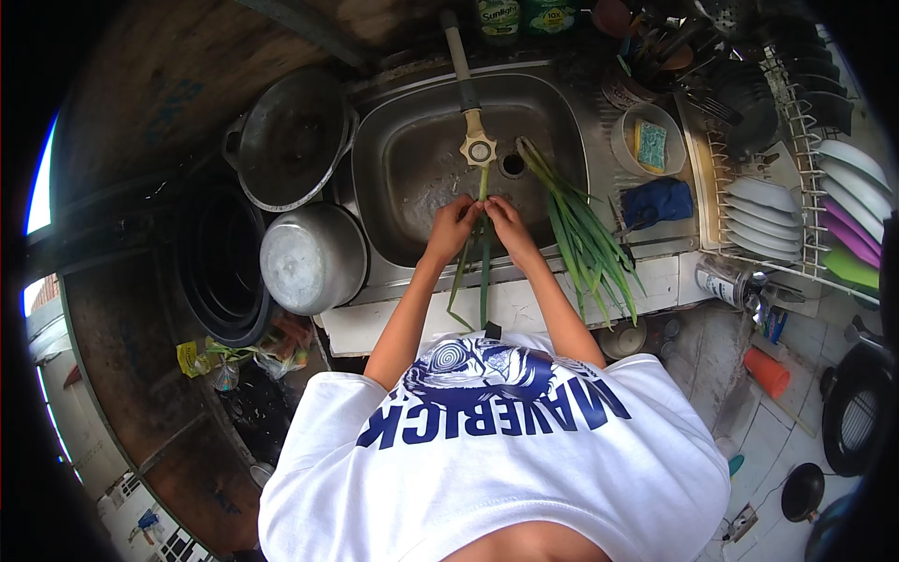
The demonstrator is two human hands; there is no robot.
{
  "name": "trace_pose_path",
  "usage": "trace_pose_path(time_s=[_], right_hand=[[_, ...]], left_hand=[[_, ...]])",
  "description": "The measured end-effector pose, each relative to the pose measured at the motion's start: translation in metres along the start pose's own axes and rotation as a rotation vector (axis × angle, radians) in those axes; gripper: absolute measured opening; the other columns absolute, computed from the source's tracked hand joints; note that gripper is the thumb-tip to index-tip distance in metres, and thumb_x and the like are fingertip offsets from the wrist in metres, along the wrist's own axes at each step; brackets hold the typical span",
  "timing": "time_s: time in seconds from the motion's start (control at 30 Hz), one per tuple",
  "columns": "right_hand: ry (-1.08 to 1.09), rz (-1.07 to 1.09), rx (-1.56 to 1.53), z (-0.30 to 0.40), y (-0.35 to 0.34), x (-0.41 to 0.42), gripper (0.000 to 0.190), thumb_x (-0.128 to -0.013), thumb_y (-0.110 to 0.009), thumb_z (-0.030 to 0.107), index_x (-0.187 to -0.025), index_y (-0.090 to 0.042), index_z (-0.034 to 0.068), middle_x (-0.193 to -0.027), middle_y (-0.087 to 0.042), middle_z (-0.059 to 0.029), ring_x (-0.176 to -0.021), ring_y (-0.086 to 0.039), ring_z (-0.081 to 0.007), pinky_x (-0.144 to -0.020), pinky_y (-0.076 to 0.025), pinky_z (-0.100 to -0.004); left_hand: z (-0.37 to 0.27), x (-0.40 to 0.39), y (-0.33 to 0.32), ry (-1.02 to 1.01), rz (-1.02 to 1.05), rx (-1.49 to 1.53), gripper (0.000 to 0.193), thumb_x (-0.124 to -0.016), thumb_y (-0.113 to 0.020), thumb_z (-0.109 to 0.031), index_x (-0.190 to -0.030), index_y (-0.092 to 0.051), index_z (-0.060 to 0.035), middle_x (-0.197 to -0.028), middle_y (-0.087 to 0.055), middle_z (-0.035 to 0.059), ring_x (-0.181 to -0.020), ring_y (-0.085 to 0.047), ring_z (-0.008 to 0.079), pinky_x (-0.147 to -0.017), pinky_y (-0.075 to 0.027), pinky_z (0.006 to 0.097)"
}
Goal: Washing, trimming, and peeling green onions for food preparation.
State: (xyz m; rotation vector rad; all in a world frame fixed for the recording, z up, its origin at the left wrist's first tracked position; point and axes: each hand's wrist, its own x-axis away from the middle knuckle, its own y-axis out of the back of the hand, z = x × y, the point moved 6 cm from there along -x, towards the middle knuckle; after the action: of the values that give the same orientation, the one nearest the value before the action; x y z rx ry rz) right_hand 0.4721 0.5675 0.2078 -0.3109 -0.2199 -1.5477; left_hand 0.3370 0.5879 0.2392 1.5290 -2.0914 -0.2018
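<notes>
Over the front of a stainless steel sink [393, 232], my left hand [451, 223] and my right hand [508, 223] meet on one green onion stalk [484, 181], both pinching it with their fingertips. Its pale end points up toward the tap [479, 144]; its green leaves [485, 274] hang down between my forearms over the sink's front edge. To the right of my right hand lies a bunch of green onions [579, 218], root ends inside the basin near the drain hole [513, 165], leaves draped over the tiled counter edge. Wet patches shine on the basin floor.
Left of the sink are a wide metal pot [291, 140], an upturned aluminium pot [309, 256] and black basins [214, 260]. On the right stand a tub [621, 151] holding a sponge [651, 146], a blue cloth [658, 202] and a dish rack [808, 232] with plates. Dish-soap bottles [500, 21] stand behind.
</notes>
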Motion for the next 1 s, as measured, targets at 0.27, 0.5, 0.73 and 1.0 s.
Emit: trace_pose_path(time_s=[0.27, 0.5, 0.73, 1.0], right_hand=[[-0.069, 0.034, 0.002, -0.026, 0.012, 0.002, 0.025, -0.1, -0.056, 0.024, -0.108, -0.064, 0.002, -0.092, -0.063, -0.0007, -0.087, -0.055, -0.0121, -0.081, -0.045, -0.0277], [-0.235, -0.002, -0.09, -0.028, 0.026, -0.007, 0.018, -0.098, -0.06, 0.02, -0.102, -0.063, 0.003, -0.086, -0.061, 0.0001, -0.077, -0.058, -0.0088, -0.069, -0.048, -0.0244], [-0.264, 0.029, -0.267, -0.019, 0.014, -0.019, 0.023, -0.1, -0.058, 0.026, -0.11, -0.058, 0.005, -0.089, -0.065, -0.0029, -0.079, -0.065, -0.0116, -0.072, -0.055, -0.0294], [-0.197, 0.247, -0.533, 0.018, -0.023, -0.026, 0.041, -0.105, -0.043, 0.037, -0.117, -0.056, 0.0, -0.105, -0.069, -0.0144, -0.094, -0.07, -0.0235, -0.081, -0.057, -0.0344]], left_hand=[[0.014, 0.01, -0.018, 0.097, -0.043, 0.109, 0.033, -0.104, -0.046, -0.032, -0.099, -0.056, -0.0013, -0.071, -0.055, 0.0096, -0.058, -0.052, 0.0169, -0.055, -0.044, 0.0321], [0.032, 0.033, -0.034, 0.227, 0.183, 0.251, 0.034, -0.105, -0.043, -0.035, -0.104, -0.055, -0.0034, -0.07, -0.051, 0.0022, -0.055, -0.047, 0.0107, -0.047, -0.042, 0.0274], [0.014, 0.043, -0.025, -0.065, 0.107, 0.036, 0.019, -0.096, -0.059, -0.022, -0.099, -0.057, -0.0032, -0.07, -0.05, 0.0012, -0.055, -0.045, 0.0104, -0.051, -0.04, 0.0291], [0.022, 0.046, -0.032, 0.311, -0.05, 0.713, 0.024, -0.099, -0.055, -0.028, -0.097, -0.056, -0.0038, -0.086, -0.057, -0.0005, -0.081, -0.05, 0.0125, -0.072, -0.043, 0.0299]])
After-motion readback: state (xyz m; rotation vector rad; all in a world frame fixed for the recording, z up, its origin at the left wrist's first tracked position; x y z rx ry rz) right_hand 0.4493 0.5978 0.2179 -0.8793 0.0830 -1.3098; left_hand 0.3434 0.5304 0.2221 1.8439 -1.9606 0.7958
